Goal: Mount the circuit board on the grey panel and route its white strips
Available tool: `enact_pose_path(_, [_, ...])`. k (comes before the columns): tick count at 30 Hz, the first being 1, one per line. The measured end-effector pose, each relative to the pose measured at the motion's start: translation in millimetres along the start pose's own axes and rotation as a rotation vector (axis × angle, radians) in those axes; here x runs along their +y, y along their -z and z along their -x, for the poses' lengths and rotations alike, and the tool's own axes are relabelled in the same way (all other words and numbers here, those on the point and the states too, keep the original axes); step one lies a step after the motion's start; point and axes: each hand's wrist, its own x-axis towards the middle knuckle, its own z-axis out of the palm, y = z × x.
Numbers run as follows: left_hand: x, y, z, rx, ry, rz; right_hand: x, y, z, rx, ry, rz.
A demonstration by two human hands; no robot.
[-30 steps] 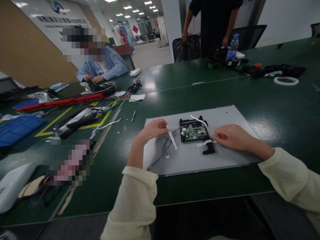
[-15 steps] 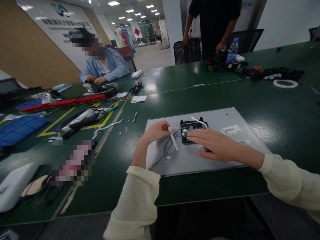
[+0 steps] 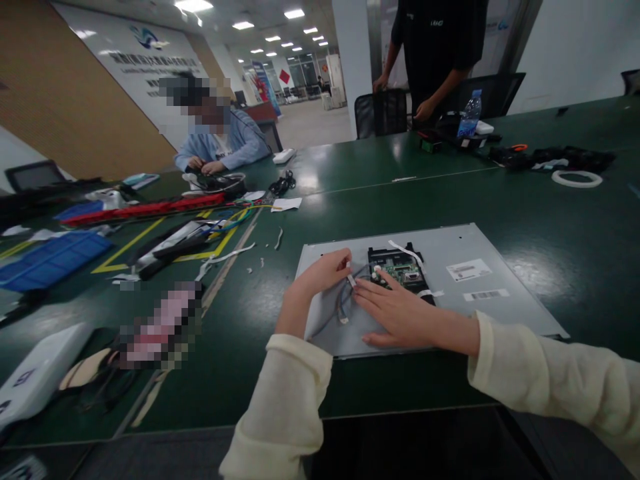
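A grey metal panel (image 3: 480, 313) lies flat on the green table (image 3: 400, 200) in front of me. A green circuit board in a black frame (image 3: 400, 270) sits on its middle. My left hand (image 3: 325, 273) is closed in a pinch on a white tape strip (image 3: 351, 281) over a bundle of grey wires (image 3: 343, 303). My right hand (image 3: 400, 313) lies flat with fingers stretched out, pressing the panel just left of the board, its fingertips by the tape.
A seated person (image 3: 220, 143) works at the far left. Another person (image 3: 440, 53) stands at the back by a water bottle (image 3: 470, 115). Red strips, blue trays (image 3: 50, 257), cables and a white tape roll (image 3: 577, 178) lie around.
My right hand has moved left across the board, from the panel's right side to beside my left hand. The white strip in my left hand is now mostly covered.
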Motion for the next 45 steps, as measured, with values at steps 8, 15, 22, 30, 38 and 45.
enact_pose_path(8, [9,-1,1,-0.016,0.007,-0.266,-3,6,0,0.006,0.033,0.031])
enact_pose_path(15, [11,-3,5,0.026,0.143,-0.445,-5,2,3,0.070,0.075,0.057])
enact_pose_path(22, [11,-2,6,0.021,0.186,-0.498,-4,-3,4,0.128,0.094,0.066])
enact_pose_path(30, [3,0,5,0.007,0.096,-0.349,-3,-3,4,0.167,0.126,0.071])
enact_pose_path(38, [-2,-1,6,0.017,0.020,-0.167,-2,-6,5,0.190,0.153,0.067])
enact_pose_path(45, [-8,4,10,0.086,0.127,-0.235,-9,-2,7,0.153,0.209,-0.012])
